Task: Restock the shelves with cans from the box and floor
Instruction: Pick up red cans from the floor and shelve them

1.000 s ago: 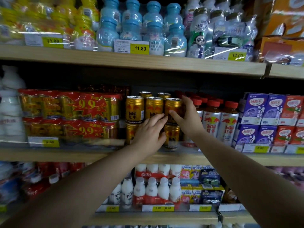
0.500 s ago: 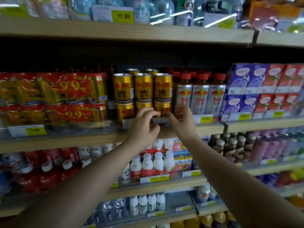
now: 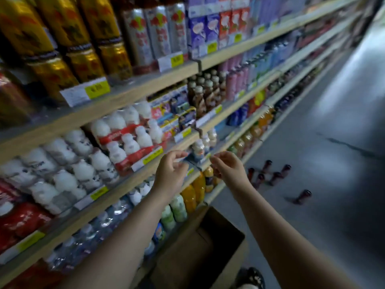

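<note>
Both hands hang loosely curled and empty in front of the shelves, the left hand (image 3: 171,174) beside the right hand (image 3: 229,170). Several cans (image 3: 275,177) stand or lie on the smooth grey floor (image 3: 343,122), beyond the open cardboard box (image 3: 208,247). They look rigid, slick metal cylinders, probably weighty when full; gripping around the middle seems safest.

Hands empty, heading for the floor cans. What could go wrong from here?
1. The cans on the floor stand loose and close together in the aisle; grabbing one might knock the others over or send them rolling.
2. The open box sits at the person's feet, a likely trip hazard when stepping toward them.
</note>
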{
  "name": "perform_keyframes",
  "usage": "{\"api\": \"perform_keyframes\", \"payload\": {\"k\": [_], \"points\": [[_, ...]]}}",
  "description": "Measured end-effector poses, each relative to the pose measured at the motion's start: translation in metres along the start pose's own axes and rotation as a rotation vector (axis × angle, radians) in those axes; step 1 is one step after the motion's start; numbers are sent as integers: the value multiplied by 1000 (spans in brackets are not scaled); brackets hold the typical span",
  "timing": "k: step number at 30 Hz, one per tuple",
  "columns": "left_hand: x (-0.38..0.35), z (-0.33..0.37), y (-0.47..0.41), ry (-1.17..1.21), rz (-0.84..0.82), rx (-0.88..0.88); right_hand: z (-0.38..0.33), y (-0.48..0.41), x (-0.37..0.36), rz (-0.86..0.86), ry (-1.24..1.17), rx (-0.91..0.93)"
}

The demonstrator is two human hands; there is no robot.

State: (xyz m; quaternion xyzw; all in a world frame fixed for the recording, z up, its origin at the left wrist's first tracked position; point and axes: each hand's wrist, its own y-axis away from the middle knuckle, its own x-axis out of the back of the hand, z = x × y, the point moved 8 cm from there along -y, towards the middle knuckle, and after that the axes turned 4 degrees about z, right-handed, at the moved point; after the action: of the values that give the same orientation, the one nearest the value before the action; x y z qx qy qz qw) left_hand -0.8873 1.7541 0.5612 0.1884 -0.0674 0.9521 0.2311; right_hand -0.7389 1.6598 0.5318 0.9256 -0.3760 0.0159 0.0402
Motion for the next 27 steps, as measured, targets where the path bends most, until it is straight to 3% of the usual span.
{"api": "perform_keyframes", "payload": {"k": [11,17,22,27], "points": [[-171,-13,36,-2,-352,93,89,51,163,275,42,-260],[-277,5,22,9,-356,137,125,19,266,331,21,-341],[-373,13,7,18,-319,194,141,-32,345,278,68,-373],[-433,4,-1,-7,-319,255,152,-69,414,290,79,-406]]}}
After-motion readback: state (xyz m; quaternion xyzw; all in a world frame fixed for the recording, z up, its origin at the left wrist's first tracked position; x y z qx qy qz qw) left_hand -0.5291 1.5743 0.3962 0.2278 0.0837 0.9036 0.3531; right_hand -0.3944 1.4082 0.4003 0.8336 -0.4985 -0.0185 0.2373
